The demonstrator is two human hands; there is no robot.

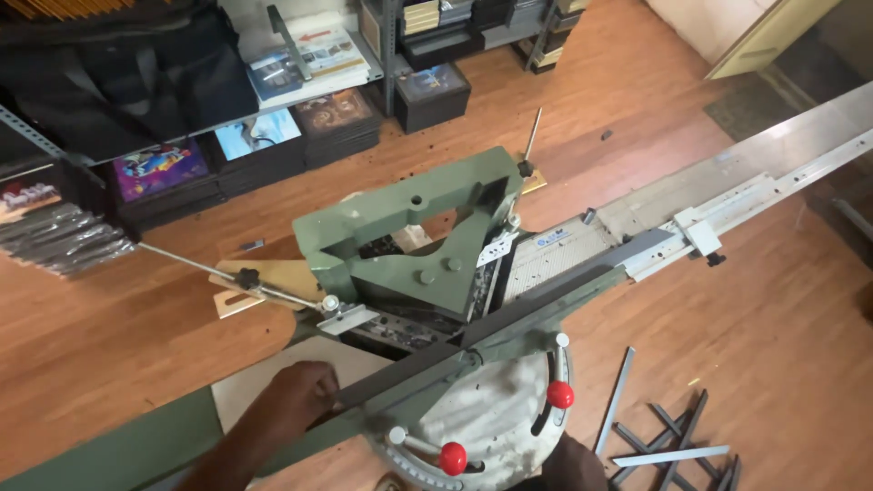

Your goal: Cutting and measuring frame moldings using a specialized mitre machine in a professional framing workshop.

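- Left hand (296,395), lower left, closed over dark strip (509,314), pinning it against green cutter (414,245) fence.
- Right hand out of view.
- Cut offcuts (668,436) on floor, lower right.

matt green metal machine (414,245), glossy wooden floor (773,318).

Strip (509,318) on cutter (409,245) — offcuts (673,436) right

Green mitre cutting machine (414,245): one
Red knobs (560,395): two
Long dark strip (509,318) on the machine: one
Hand (296,395) in view: one
Cut strips (673,436) on the floor: several, about seven
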